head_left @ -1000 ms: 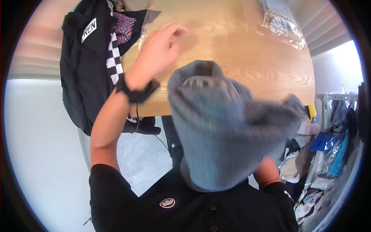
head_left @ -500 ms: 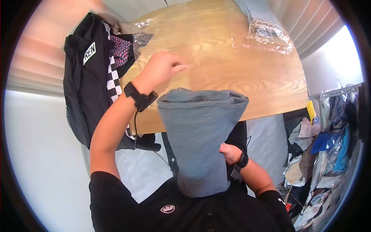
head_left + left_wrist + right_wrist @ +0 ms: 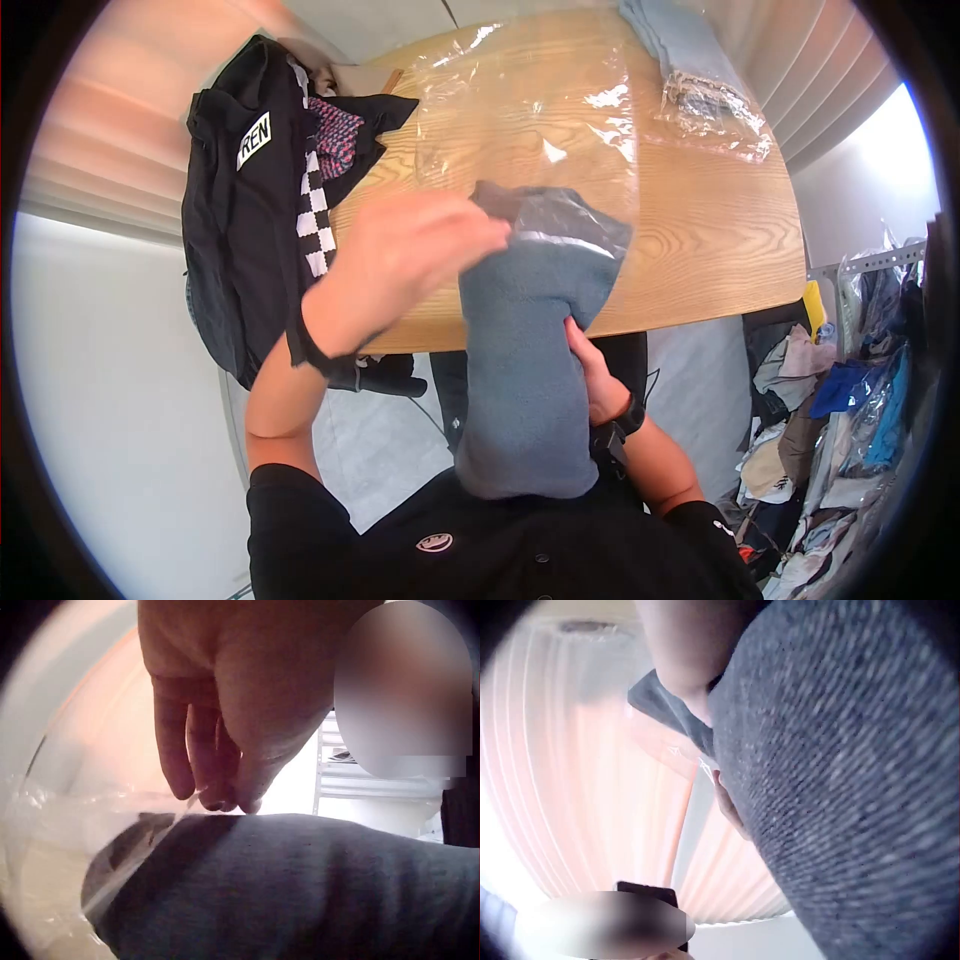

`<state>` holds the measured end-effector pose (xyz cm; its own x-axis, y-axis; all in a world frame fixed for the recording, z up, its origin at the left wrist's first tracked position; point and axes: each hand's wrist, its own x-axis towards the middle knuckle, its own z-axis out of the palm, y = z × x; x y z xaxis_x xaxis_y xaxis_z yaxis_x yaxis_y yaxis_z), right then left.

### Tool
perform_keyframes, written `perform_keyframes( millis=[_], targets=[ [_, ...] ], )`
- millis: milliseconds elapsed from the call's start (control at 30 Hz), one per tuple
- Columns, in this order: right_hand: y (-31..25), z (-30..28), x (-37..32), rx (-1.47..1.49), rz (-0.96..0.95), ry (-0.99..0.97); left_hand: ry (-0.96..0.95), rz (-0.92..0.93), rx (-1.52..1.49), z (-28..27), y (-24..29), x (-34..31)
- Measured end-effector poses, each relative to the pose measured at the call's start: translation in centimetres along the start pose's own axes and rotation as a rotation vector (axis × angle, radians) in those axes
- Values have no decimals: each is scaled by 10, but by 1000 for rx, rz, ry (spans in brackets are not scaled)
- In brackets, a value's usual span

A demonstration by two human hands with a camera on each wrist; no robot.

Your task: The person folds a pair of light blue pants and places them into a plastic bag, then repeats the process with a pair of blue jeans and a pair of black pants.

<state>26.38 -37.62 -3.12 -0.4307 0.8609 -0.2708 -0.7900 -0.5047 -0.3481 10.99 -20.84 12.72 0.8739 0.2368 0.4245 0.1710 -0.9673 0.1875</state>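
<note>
A folded grey-blue knit garment (image 3: 530, 370) stands upright against the person's chest, its far end inside the mouth of a clear plastic bag (image 3: 520, 130). The right hand (image 3: 598, 380) grips the garment's right side, thumb on its front. At the upper left edge of the garment, the left hand (image 3: 410, 250) pinches the bag's rim with its fingertips. In the left wrist view that hand (image 3: 217, 712) is just above the garment (image 3: 285, 892), the film edge between its fingers. The right wrist view is largely filled by ribbed fabric (image 3: 847, 772).
A wooden table (image 3: 710, 240) lies ahead. On its left hangs a black jacket (image 3: 240, 210) with a checkered strip, beside a pink-and-blue knit piece (image 3: 332, 138). A bagged light-blue garment (image 3: 690, 60) lies at the back right. Clothes and a metal rack (image 3: 880, 256) stand at right.
The clear bag has come over the garment's far end, and the garment is narrower, raised farther over the table edge. The left hand has moved onto the garment's upper left edge.
</note>
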Motion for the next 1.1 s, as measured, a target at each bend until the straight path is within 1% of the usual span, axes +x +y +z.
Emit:
perform_keyframes(
  millis=[67,167,200,267,300,367,467,500,533,567,633,733,767,867,900,933,1000,1033,1067,1100],
  targets=[
    [-17,13,-2,-116,-64,31,5,48,-57,3,18,-4],
    [-22,3,-1,-201,-206,31,-18,113,-166,3,39,-9],
    [-28,4,-1,-329,-224,61,13,114,-126,5,47,-11],
    [-37,7,-4,-575,-255,125,-47,122,-76,3,50,-20],
    [-35,3,-13,-793,-284,257,25,116,-47,4,51,-23],
    [-30,-6,-17,-702,-300,213,168,103,13,6,50,-28],
    [-33,6,-20,-539,-301,188,119,-187,-226,12,45,-32],
    [-36,12,-23,-498,-297,182,38,-185,-252,16,45,-37],
    [-36,14,-26,-457,-294,178,59,-177,-285,21,46,-41],
    [-31,-14,-22,-472,-185,176,80,-170,-320,25,47,-46],
    [-28,-9,-24,-169,-297,100,106,-157,-413,31,49,-54],
    [-28,-12,-18,-25,-428,22,104,-126,-617,42,47,-71],
    [-31,-26,-13,12,-471,-133,122,-156,-646,44,49,-74],
    [-50,1,-11,-245,-546,30,104,-326,-650,45,41,-83],
    [-62,13,-10,-309,-516,133,100,-354,-673,46,37,-86],
    [-74,25,-7,-375,-486,237,150,-409,-747,49,33,-88],
    [-98,48,0,-789,-418,320,248,-521,-910,57,29,-93],
    [-111,61,5,-994,-379,363,338,-504,-1014,63,29,-92],
    [-122,76,8,-1190,-338,410,390,-553,-1015,70,31,-87],
    [-136,102,14,-1054,-110,561,441,-587,-1008,77,29,-76]
  ],
)
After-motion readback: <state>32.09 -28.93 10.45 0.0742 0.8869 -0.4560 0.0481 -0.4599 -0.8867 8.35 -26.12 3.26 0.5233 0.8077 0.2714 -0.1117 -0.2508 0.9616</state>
